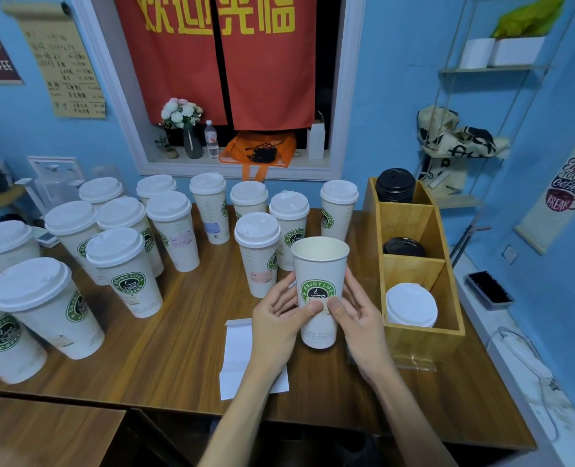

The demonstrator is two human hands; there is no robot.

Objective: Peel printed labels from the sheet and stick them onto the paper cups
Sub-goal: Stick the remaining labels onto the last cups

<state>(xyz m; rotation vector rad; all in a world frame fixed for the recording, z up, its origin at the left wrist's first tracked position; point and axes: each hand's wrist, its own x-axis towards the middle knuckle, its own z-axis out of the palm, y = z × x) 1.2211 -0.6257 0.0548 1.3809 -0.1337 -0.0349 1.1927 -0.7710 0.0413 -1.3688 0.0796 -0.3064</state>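
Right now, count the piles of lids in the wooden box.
3, one per compartment of the wooden box: tall black pile farthest, low black pile in the middle, white pile nearest.

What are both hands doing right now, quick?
Left hand: holding the lidless paper cup, thumb pressing the label.
Right hand: holding the same cup, thumb on the label.

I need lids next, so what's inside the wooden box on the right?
The wooden box has three compartments: black lids in the far one, a black lid in the middle, white lids nearest. The walls hide how deep each stack goes.
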